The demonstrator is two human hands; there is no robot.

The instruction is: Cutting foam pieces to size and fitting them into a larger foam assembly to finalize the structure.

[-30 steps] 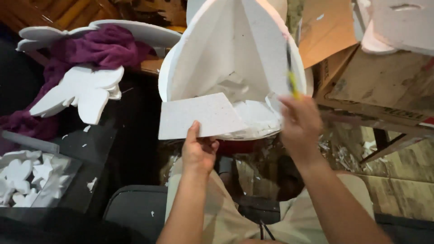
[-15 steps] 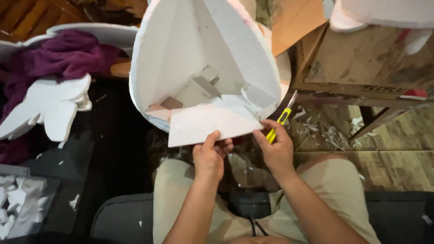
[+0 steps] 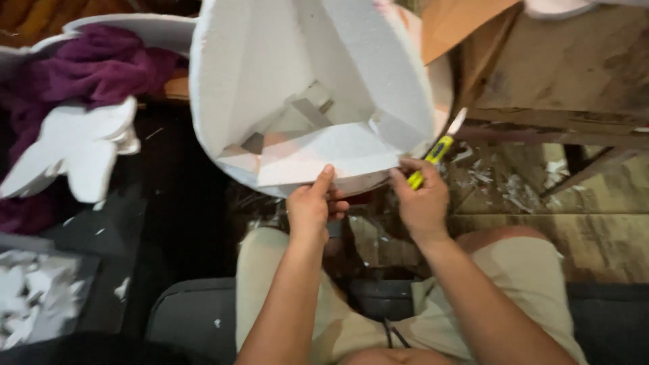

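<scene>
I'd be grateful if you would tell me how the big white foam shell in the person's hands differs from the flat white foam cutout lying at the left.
The foam shell is a hollow, curved form with panels set inside; the foam cutout is a flat, lobed silhouette. The shell is much larger. The left hand grips the shell's lower edge and the right hand, holding a yellow knife, touches it, while the cutout lies untouched by the purple cloth. Both are white foam.

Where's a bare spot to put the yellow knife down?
The dark surface between the white foam cutout and the left hand looks barest. The floor right of the right hand, which holds the yellow utility knife, is littered with scraps.
</scene>
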